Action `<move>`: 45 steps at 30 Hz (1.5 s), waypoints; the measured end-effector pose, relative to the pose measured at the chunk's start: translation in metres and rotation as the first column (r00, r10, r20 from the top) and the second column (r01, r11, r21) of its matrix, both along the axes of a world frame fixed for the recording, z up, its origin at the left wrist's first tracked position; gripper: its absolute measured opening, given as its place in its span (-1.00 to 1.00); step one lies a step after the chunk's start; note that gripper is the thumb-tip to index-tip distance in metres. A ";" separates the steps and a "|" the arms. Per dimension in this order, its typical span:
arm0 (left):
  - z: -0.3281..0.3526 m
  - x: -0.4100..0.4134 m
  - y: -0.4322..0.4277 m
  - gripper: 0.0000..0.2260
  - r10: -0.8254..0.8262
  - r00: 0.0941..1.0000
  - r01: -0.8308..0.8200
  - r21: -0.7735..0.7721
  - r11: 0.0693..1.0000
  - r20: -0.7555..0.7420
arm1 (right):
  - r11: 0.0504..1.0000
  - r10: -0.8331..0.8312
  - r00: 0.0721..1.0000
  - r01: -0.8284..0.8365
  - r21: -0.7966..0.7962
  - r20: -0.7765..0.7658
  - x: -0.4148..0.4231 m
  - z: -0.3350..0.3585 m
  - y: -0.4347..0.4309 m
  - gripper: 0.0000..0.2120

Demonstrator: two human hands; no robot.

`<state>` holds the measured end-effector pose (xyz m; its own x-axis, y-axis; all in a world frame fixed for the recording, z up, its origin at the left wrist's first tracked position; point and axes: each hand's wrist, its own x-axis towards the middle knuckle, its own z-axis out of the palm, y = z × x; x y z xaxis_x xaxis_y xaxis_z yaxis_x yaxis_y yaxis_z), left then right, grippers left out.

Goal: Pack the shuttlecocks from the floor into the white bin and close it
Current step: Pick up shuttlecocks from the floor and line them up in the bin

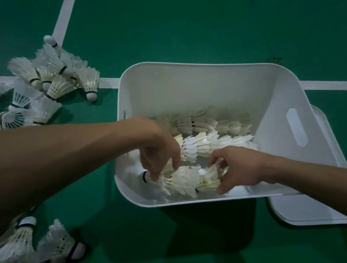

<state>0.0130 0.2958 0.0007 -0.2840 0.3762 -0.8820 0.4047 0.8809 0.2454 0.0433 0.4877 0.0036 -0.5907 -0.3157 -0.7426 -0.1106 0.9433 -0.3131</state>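
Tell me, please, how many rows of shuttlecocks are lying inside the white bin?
3: a far row, a middle row, and a near row gripped by the left hand and right hand. Others may be hidden beneath the hands.

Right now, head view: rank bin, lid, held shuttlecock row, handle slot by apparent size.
1. bin
2. lid, partly hidden under the bin, so its full size is unsure
3. held shuttlecock row
4. handle slot

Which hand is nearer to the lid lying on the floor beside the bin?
Right. The right hand is in the bin on the side next to the lid; the left hand is across the bin, farther from it. Both hold one row of shuttlecocks.
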 end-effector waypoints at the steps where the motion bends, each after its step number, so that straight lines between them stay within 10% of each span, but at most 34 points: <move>1: 0.000 0.000 0.001 -0.34 -0.035 0.999 0.035 -0.008 0.999 -0.012 | 0.999 -0.030 1.000 0.030 -0.025 0.005 0.001 -0.004 -0.001 -0.47; 17: -0.009 0.005 0.011 -0.45 -0.319 0.932 0.330 0.037 0.943 -0.170 | 0.973 -0.175 0.978 0.189 -0.132 0.109 0.001 -0.010 -0.001 -0.51; 33: -0.025 0.006 0.006 -0.54 -0.258 0.954 0.273 0.093 0.957 -0.153 | 0.903 -0.362 0.874 0.415 -0.110 0.325 0.002 -0.016 -0.005 -0.62; 45: -0.021 0.005 0.006 -0.49 -0.274 0.947 0.291 0.085 0.953 -0.170 | 1.000 -0.026 0.994 0.025 0.013 0.108 0.008 -0.017 -0.011 -0.45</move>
<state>0.0179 0.3017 -0.0205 -0.2818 0.5506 -0.7857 0.6732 0.6970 0.2470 0.0510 0.4765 -0.0137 -0.5142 -0.2930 -0.8061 -0.0525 0.9488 -0.3114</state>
